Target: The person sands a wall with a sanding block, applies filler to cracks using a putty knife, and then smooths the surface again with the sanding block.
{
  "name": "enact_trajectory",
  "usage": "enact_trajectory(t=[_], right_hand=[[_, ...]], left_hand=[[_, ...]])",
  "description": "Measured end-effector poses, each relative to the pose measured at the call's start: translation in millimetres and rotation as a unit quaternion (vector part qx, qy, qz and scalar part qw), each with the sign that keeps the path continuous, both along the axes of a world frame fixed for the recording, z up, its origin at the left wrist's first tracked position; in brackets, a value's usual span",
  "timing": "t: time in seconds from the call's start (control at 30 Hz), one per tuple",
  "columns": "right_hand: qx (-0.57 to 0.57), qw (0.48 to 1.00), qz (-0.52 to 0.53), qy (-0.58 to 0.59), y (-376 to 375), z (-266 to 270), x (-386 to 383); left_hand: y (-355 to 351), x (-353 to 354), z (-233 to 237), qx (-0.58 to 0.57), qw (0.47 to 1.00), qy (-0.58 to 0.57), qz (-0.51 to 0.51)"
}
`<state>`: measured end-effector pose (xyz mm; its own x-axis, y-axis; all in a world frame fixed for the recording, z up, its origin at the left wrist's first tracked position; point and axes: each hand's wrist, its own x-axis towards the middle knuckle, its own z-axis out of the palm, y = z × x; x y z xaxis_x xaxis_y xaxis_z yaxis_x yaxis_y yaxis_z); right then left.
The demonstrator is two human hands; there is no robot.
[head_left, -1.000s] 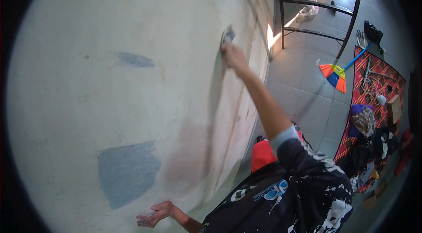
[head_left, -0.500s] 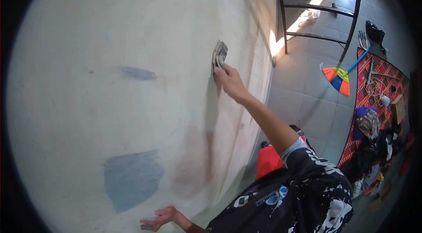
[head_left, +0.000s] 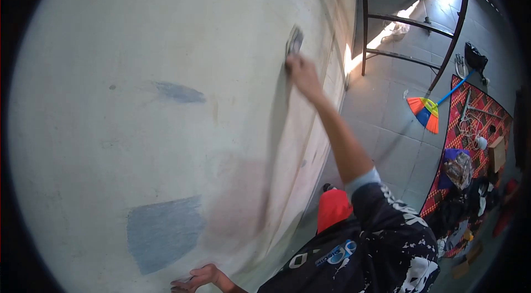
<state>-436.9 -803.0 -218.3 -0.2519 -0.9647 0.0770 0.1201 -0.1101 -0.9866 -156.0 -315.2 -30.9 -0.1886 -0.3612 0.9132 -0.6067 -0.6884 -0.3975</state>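
My right hand (head_left: 303, 74) is stretched up along the pale wall (head_left: 232, 33), closed around a flat grey hand tool that looks like a sanding block (head_left: 295, 40). The tool's face lies against the wall and its outline is smeared by motion. Low at the left, my left hand (head_left: 198, 278) is close by the wall with loosely extended fingers and nothing visible in it; the bottom edge cuts part of it off. Just above it is a large blue-grey patch (head_left: 165, 235) on the wall. A smaller grey smear (head_left: 180, 92) sits higher up.
A dark metal frame with rungs (head_left: 412, 19) stands on the grey tiled floor (head_left: 381, 110) at the upper right. Near it lies a broom (head_left: 424, 113) with a blue handle. A red patterned mat (head_left: 451, 121) holds cords, a box (head_left: 496, 154) and bags.
My right hand has moved up and to the right along the wall with the sanding block. My left hand has shifted slightly down and left, and the view has tilted a little.
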Motion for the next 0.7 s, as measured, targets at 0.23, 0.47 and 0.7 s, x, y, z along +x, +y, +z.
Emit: enact_trajectory(t=[0.23, 0.47, 0.7], right_hand=[[-0.003, 0.997, 0.056, -0.052, 56.2, 28.6, 4.9], [0.055, 0.997, 0.03, -0.034, -41.7, 5.5, -18.7], [-0.083, 0.992, -0.079, 0.054, 52.0, 11.5, 34.1]], left_hand=[[-5.9, -8.5, 0.6, -0.003, 1.0, 0.002, 0.013], [1.9, -8.4, -1.2, -0.004, 1.0, 0.013, 0.005], [-0.2, -16.5, 1.7, 0.016, 0.999, 0.023, 0.03]])
